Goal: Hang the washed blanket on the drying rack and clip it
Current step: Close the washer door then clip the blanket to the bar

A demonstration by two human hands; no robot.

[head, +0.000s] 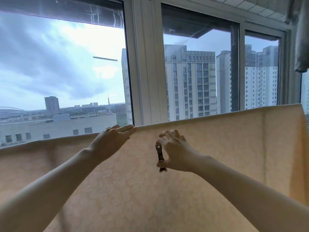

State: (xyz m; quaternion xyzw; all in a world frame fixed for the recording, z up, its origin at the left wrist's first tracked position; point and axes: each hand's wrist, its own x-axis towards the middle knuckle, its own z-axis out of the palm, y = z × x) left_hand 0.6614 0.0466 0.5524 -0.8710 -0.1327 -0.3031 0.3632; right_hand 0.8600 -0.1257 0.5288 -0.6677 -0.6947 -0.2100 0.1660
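Window behind blanket, rack hidden; left hand flat on fold, right hand in grip on clip.

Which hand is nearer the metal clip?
Right. The right hand pinches the metal clip; the left hand rests on the top fold of the blanket, left of the clip, apart.

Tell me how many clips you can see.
1: a metal clip is pinched upright in the right hand, in front of the blanket below its top edge. None shows clipped on; others may be hidden behind it.
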